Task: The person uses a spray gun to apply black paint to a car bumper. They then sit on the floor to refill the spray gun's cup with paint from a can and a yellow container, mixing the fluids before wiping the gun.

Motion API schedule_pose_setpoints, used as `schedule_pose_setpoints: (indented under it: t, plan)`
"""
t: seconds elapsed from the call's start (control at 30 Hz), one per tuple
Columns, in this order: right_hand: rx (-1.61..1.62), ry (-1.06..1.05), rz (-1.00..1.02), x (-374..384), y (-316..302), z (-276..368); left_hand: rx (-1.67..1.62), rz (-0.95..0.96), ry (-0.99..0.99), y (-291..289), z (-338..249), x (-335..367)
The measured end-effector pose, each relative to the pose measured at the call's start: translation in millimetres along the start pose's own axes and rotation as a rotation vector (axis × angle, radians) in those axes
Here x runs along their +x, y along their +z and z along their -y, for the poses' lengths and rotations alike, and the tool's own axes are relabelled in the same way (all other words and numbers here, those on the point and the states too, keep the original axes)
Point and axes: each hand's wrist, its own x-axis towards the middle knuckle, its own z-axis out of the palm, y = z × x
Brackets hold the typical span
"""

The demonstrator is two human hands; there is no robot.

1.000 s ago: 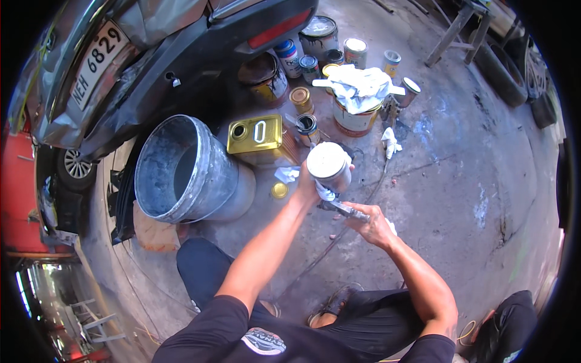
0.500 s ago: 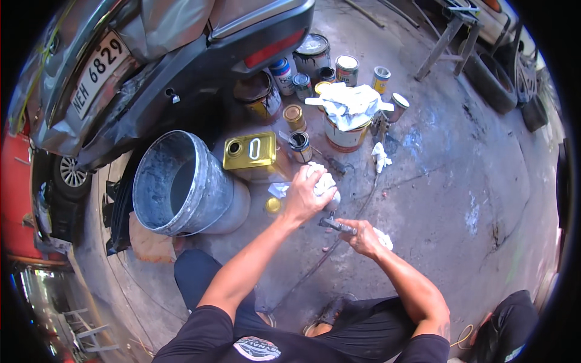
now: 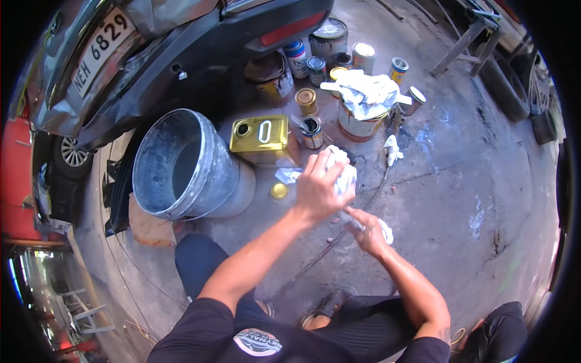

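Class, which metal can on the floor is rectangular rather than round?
The gold tin right of the grey bucket: its top is four-cornered, while the other cans are cylindrical.

A white cloth (image 3: 345, 179), crumpled and loosely bunched, is gripped in the left hand (image 3: 322, 190). A greyish tool (image 3: 352, 221), blurred and mostly hidden, sits tilted inside the right hand (image 3: 367, 233).

The floor (image 3: 436, 242) bears a bucket (image 3: 227, 175); also a gold tin (image 3: 266, 144).
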Motion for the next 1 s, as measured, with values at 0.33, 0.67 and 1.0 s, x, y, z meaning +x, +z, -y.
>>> schedule_pose_setpoints:
  t: [0.33,0.67,1.0]
  plan:
    - [-0.075,0.082,0.13,4,5,0,0.024,0.038,0.048,12,53,-29]
    - [-0.27,-0.008,0.197,2,-6,16,0.272,0.918,0.561,-22,28,13]
    - [-0.385,-0.186,0.164,2,-21,25,-0.598,1.249,-0.518,-5,71,44]
